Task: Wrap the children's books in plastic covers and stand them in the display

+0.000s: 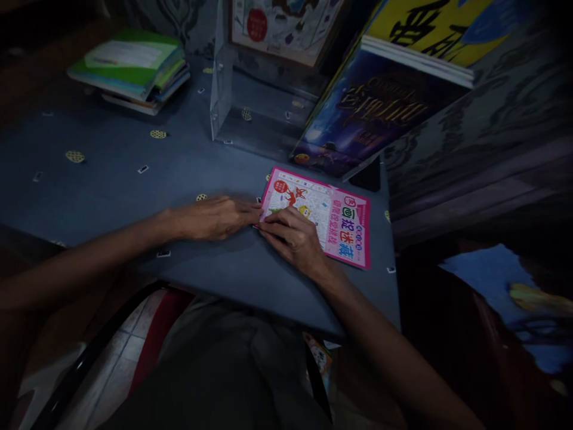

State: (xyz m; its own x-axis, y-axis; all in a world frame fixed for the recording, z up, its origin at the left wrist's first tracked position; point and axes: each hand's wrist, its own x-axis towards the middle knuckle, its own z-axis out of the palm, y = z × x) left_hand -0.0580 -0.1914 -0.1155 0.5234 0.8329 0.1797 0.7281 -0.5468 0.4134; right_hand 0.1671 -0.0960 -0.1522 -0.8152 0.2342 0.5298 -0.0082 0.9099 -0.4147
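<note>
A pink-bordered children's picture book point(349, 230) lies on the table with its cover up, slightly turned. It has large coloured Chinese characters along its right side and cartoon animals on a pale panel. My right hand point(295, 239) rests over the book's lower left part, its fingers bent and gathered at the left edge near the corner. From the left, my left hand point(217, 218) reaches to that same edge with fingers stretched out and fingertips at the book. The fingertips of both hands nearly meet, and what lies beneath them is hidden.
A clear acrylic stand point(250, 113) holds another picture book point(286, 30) behind. Beside it, a dark blue-purple book point(362, 113) stands tilted next to a yellow book point(439, 30). A stack of green books point(129, 63) lies back left. The patterned grey tablecloth point(111, 143) covers the table.
</note>
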